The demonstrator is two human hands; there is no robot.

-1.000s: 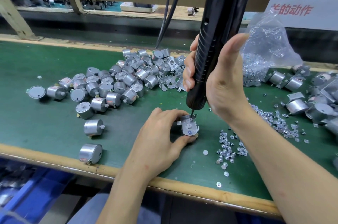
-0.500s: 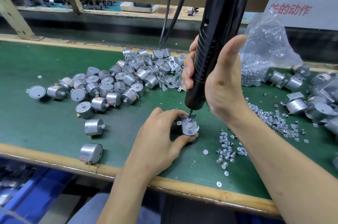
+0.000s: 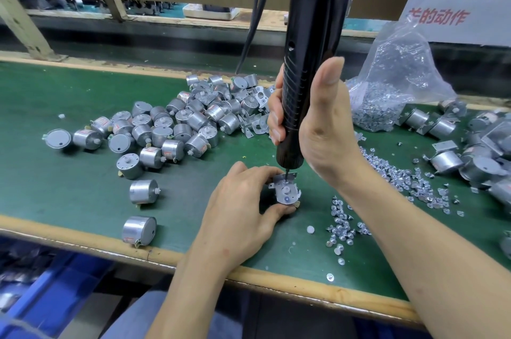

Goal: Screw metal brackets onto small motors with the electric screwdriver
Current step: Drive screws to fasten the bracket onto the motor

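My left hand (image 3: 243, 206) grips a small silver motor with a metal bracket (image 3: 286, 190) on top, held on the green mat near the front edge. My right hand (image 3: 318, 128) is wrapped round the black electric screwdriver (image 3: 309, 62), which stands nearly upright. Its bit touches the far side of the bracket. A pile of bare motors (image 3: 177, 128) lies to the left. Loose brackets (image 3: 254, 123) sit behind my right hand. Screws (image 3: 343, 225) are scattered to the right of the held motor.
A clear bag of screws (image 3: 392, 84) stands at the back right. Motors with brackets (image 3: 470, 156) are heaped at the far right. Two single motors (image 3: 139, 229) lie near the wooden front edge (image 3: 290, 283). Cables (image 3: 257, 20) hang at the back.
The screwdriver and my right hand have shifted slightly left and stand more upright. The bit stays on the bracket, and my left hand keeps holding the motor.
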